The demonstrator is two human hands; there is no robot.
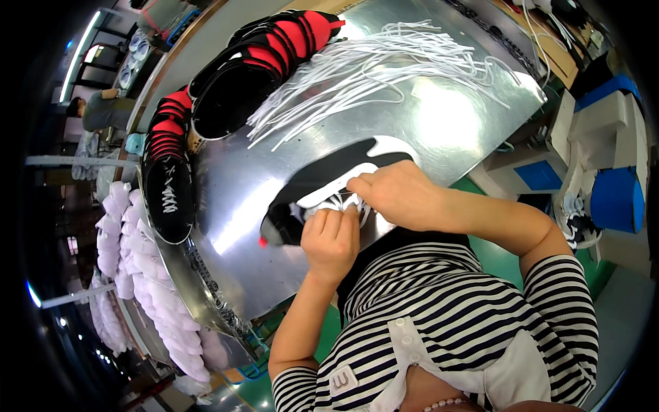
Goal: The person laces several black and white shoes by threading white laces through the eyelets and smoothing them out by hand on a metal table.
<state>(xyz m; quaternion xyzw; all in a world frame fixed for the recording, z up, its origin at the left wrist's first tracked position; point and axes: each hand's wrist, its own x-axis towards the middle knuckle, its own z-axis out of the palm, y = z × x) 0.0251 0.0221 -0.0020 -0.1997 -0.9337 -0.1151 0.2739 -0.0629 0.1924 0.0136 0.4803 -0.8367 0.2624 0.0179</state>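
Note:
A black and white shoe (pixel 322 172) lies on the metal tabletop close to my body, its opening toward the left and a small red tab at its heel. White lacing (pixel 336 202) runs across its front. My left hand (pixel 331 237) is closed at the near side of the lacing, fingers curled around a white shoelace. From the right, my right hand (pixel 398 196) pinches the lace over the eyelets, thumb and forefinger together. The fingers partly hide the lace ends.
A loose bundle of white shoelaces (pixel 384 69) spreads over the far side of the metal table (pixel 226 268). Black and red shoes (pixel 171 199) line its left edge, with more stacked (pixel 237 93) at the far left. White padded pieces (pixel 147 275) hang beyond. Blue-and-white bins (pixel 614 199) stand right.

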